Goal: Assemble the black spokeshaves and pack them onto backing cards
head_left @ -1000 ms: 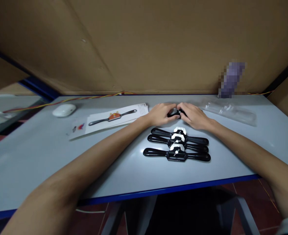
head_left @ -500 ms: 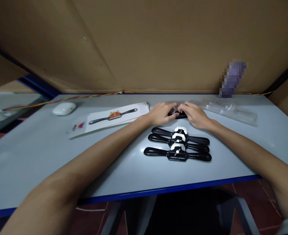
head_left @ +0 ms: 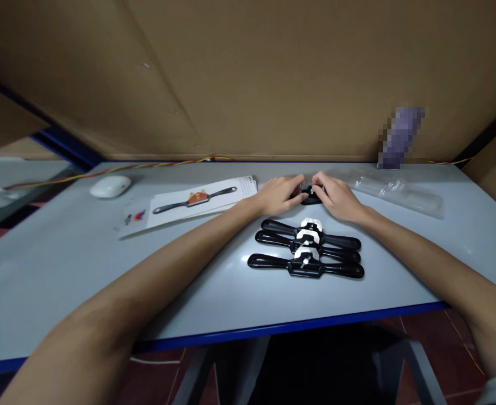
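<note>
My left hand [head_left: 278, 194] and my right hand [head_left: 336, 197] meet over a black spokeshave [head_left: 310, 195] lying on the grey table [head_left: 104, 270]. Both hands grip it, and the fingers hide most of it. Just in front of the hands lie three more black spokeshaves [head_left: 306, 249] side by side, each with long handles and a white metal piece at the middle.
A printed leaflet [head_left: 197, 201] showing the tool lies left of my hands, with a white mouse [head_left: 110, 186] beyond it. A clear plastic bag [head_left: 395, 188] lies at the right. A red-yellow cable [head_left: 117, 169] runs along the cardboard back wall.
My hands have closed in a little over the black tool and the right fingers have shifted on it. The three tools in front have not moved.
</note>
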`<state>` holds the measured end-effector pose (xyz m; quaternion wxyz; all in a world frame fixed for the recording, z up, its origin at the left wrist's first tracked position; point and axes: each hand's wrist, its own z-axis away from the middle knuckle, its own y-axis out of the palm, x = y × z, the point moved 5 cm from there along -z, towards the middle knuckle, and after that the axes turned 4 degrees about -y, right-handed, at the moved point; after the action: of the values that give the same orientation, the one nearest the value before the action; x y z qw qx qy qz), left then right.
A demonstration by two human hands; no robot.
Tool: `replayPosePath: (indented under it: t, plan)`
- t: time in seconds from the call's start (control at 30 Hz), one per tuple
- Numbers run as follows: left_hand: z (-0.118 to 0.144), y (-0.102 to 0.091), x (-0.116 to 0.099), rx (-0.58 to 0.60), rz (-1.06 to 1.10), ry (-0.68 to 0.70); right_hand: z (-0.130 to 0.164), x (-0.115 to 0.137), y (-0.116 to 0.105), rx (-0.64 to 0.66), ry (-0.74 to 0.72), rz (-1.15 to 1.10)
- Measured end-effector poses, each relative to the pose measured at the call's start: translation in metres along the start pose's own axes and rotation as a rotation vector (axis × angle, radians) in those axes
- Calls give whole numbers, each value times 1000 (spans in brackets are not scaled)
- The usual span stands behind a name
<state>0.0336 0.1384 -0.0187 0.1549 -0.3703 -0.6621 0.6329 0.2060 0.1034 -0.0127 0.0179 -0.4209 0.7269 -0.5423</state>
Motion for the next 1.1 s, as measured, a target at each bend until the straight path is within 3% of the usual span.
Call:
replayPosePath:
  t: [0.3, 0.6, 0.9, 1.1]
  plan:
    - [0, 0, 0, -16, -34, -51, 0, -3, -4, -128, 10, -39]
    - [-1, 2, 3, -32, -15, -74, 2, -3, 0, -20, 78, 25]
    - [-1, 1, 9, -130, 138, -67, 1, -2, 2, 1, 31, 52]
    - [-2, -1, 9, -135, 182, -76, 1, -1, 4, 23, 27, 86]
